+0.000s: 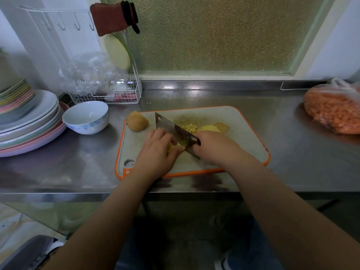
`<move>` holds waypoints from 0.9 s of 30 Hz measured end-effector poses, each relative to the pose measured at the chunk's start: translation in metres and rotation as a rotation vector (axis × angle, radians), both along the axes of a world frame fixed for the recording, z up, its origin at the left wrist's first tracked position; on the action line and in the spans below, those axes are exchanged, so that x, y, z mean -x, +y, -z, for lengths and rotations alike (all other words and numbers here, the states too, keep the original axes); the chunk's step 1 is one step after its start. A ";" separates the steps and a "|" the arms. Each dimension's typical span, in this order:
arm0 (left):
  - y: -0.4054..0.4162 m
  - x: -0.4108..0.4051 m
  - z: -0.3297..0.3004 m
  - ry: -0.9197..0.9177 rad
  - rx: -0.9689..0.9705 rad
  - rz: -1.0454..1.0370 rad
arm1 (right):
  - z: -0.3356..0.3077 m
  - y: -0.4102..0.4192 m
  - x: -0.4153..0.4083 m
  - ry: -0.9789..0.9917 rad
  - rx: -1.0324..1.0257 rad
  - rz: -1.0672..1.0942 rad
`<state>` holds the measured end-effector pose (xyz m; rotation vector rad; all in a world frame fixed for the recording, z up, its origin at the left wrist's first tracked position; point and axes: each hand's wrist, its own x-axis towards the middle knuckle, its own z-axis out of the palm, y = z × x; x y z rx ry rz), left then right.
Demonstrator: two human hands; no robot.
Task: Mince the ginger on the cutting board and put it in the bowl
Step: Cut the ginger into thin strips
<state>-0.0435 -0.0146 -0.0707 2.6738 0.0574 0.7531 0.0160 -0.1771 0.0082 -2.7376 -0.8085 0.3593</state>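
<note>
Steel, dull and smeared with reflections, makes up the worktop [272, 117], and two bare forearms reach over its front edge onto an orange-rimmed cutting board [251, 137]. The left hand [157, 151] lies knuckles-up on the near half of the board, fingers curled down over a yellow piece of ginger [174, 148] and pinning it to the board. The right hand [212, 147] is wrapped around the dark handle of a cleaver [173, 131]; the broad blade runs away from it toward the far left, its flat side against the left hand's knuckles and its edge down at the ginger piece. Just beyond the blade on the right lies a small heap of cut ginger strips [190, 127], with a finer pale scatter of chopped bits [183, 119] behind it. Beside the strips, above the right hand, sit two peeled slices [211, 128] and a brownish offcut [222, 127]. An unpeeled ginger lump [137, 121] rests on the board's far left corner.

Left of the board, apart from it, a white bowl [86, 116] with a faint blue pattern stands on the worktop, nothing visible inside. It touches a stack of pastel plates [29, 121] at the left edge. Behind the bowl a white wire rack [109, 94] holds crumpled clear plastic and a pale green board; a dark red cloth [109, 18] hangs above it. At the far right lies a clear bag of orange pieces [335, 110]. Frosted glass [214, 36] closes the back.
</note>
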 end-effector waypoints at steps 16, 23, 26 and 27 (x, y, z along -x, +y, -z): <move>0.007 -0.010 0.002 0.055 0.101 0.106 | -0.007 0.005 0.005 -0.139 0.013 -0.003; 0.006 -0.008 0.001 0.059 0.105 0.077 | -0.019 0.010 0.007 -0.067 0.120 -0.028; 0.006 -0.008 0.001 0.064 0.095 0.075 | -0.026 0.018 0.005 -0.091 0.218 -0.065; 0.006 -0.008 0.000 0.063 0.093 0.075 | -0.026 0.021 0.005 -0.092 0.238 -0.075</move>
